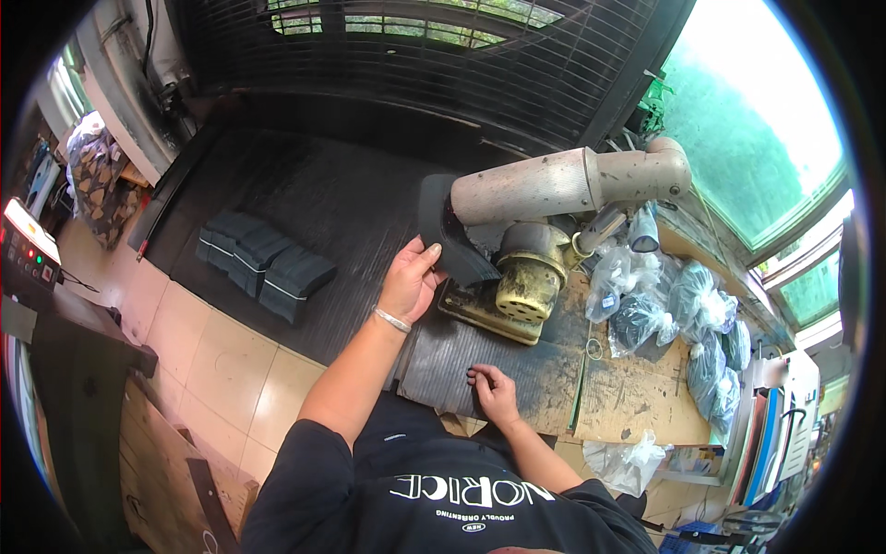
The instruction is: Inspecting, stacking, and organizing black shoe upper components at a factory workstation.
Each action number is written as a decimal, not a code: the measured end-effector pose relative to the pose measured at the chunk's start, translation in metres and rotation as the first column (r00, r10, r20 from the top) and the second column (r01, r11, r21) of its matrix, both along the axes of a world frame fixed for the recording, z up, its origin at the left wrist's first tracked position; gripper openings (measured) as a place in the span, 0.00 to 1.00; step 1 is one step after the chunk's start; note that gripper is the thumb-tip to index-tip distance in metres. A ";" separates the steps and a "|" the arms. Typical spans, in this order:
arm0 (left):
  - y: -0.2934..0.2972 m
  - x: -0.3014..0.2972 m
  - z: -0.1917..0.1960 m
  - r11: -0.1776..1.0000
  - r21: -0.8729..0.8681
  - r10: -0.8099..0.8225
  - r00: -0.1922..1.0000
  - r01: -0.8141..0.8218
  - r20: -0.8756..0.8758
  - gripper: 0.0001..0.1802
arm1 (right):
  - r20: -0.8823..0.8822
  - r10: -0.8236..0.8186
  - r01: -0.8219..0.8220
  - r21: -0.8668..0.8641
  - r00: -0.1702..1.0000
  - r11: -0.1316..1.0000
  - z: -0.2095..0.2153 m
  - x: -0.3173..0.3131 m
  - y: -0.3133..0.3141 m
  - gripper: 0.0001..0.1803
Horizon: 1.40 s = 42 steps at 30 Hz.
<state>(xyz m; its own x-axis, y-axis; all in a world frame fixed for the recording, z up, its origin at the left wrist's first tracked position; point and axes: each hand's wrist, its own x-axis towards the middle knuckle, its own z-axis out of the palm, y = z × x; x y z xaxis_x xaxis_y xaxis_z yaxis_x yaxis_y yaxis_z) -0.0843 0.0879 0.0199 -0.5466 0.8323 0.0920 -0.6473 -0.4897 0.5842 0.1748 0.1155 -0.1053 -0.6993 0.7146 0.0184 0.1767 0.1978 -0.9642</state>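
My left hand is closed on a curved black strip, thumb on top, and holds it up beside a grimy yellowish machine. The strip's upper end reaches the end of a ridged, pale metal cylinder; whether they touch, I cannot tell. My right hand rests at the near edge of the dark ribbed bench mat, fingers curled in, with nothing visible in them. Left of my left hand, several bundles of black pieces, bound with pale bands, lie on the black work surface.
Clear plastic bags of dark pieces crowd the wooden bench on the right, below a window. Folders stand at the far right. A dark slatted grille closes the back. A control box is at the left.
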 end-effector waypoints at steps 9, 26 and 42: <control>-0.023 0.015 -0.002 0.999 -0.021 -0.028 0.999 0.029 0.022 0.13 | -0.020 -0.001 0.001 -0.012 1.000 1.000 -0.001 0.001 -0.001 0.09; 0.005 -0.012 0.010 0.999 0.014 0.050 0.999 -0.050 0.000 0.10 | 0.001 0.015 -0.015 -0.033 1.000 0.999 0.004 0.001 -0.001 0.09; -0.005 -0.014 0.005 0.999 0.043 -0.003 1.000 0.004 -0.020 0.12 | 0.004 0.017 -0.017 -0.003 1.000 1.000 0.004 0.001 -0.001 0.09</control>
